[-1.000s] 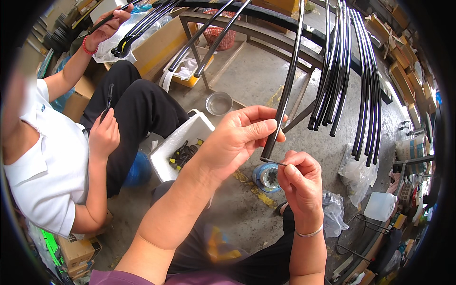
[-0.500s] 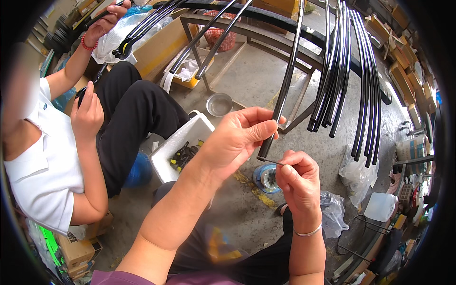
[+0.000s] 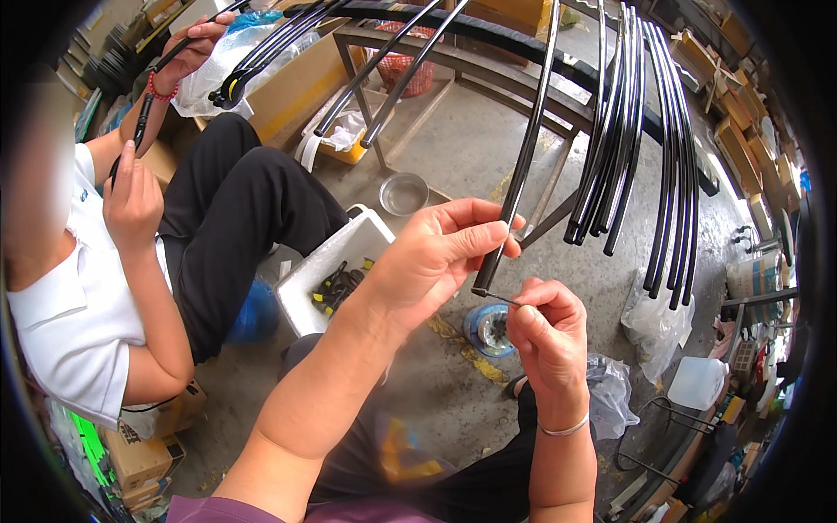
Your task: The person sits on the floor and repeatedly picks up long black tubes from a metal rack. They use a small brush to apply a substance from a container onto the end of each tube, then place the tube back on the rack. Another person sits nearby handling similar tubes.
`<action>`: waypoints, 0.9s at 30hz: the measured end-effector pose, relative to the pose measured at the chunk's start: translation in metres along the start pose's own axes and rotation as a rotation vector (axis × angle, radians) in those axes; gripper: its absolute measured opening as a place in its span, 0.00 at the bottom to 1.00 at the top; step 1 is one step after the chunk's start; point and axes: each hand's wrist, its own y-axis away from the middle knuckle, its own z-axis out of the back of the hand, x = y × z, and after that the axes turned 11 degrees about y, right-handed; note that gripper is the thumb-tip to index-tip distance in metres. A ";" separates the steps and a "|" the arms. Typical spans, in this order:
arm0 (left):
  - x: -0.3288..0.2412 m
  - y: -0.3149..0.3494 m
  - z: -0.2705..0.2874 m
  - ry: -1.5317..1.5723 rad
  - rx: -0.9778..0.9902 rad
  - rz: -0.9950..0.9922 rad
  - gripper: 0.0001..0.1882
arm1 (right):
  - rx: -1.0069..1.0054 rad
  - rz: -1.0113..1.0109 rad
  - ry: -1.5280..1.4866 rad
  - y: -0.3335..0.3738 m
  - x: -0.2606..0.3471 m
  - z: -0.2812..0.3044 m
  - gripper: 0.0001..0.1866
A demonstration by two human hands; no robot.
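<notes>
My left hand [image 3: 453, 244] is closed round a glossy black rod [image 3: 528, 144] near its lower end, thumb on top. The rod slants down toward me from the rack. A thin dark pin-like piece [image 3: 499, 298] is pinched between the thumb and forefinger of my right hand [image 3: 549, 327]. Its far tip meets the rod's lower end; whether it goes inside I cannot tell. Beyond my hands, several more black rods [image 3: 617, 131] hang over the rack in bunches.
A metal rack [image 3: 436, 50] spans the far side. At left, a seated person [image 3: 96, 288] holds a black rod and a black piece. A white foam box [image 3: 296, 301] with black and yellow parts stands by my left forearm. A blue container [image 3: 490, 329] sits below my hands.
My hands and the rod hold nearly the same place. At left, the other person's lower hand has risen, moving the black piece up toward the rod in their other hand.
</notes>
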 end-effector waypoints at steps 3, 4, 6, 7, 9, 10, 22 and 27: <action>-0.002 0.001 0.001 0.015 -0.016 0.010 0.16 | -0.004 0.005 0.004 0.000 0.000 0.000 0.04; -0.002 0.001 0.000 0.014 -0.018 0.015 0.16 | -0.008 0.007 0.005 0.000 0.000 0.000 0.04; -0.004 0.000 -0.002 0.005 -0.001 0.020 0.17 | -0.011 0.020 0.027 -0.001 -0.002 0.001 0.05; -0.003 0.000 -0.002 0.003 0.005 0.024 0.17 | -0.010 0.030 0.048 -0.002 -0.004 0.002 0.05; -0.001 -0.002 0.000 -0.018 0.017 -0.004 0.18 | 0.000 0.041 0.060 -0.003 -0.004 0.003 0.06; 0.000 -0.003 0.000 -0.031 0.027 -0.021 0.18 | 0.002 0.043 0.059 -0.003 -0.004 0.003 0.06; -0.007 -0.007 0.005 -0.063 0.098 -0.025 0.23 | -0.083 -0.072 0.087 0.009 -0.012 0.025 0.04; -0.021 0.002 -0.002 -0.096 0.096 -0.082 0.25 | -0.096 -0.081 0.018 0.008 -0.015 0.032 0.04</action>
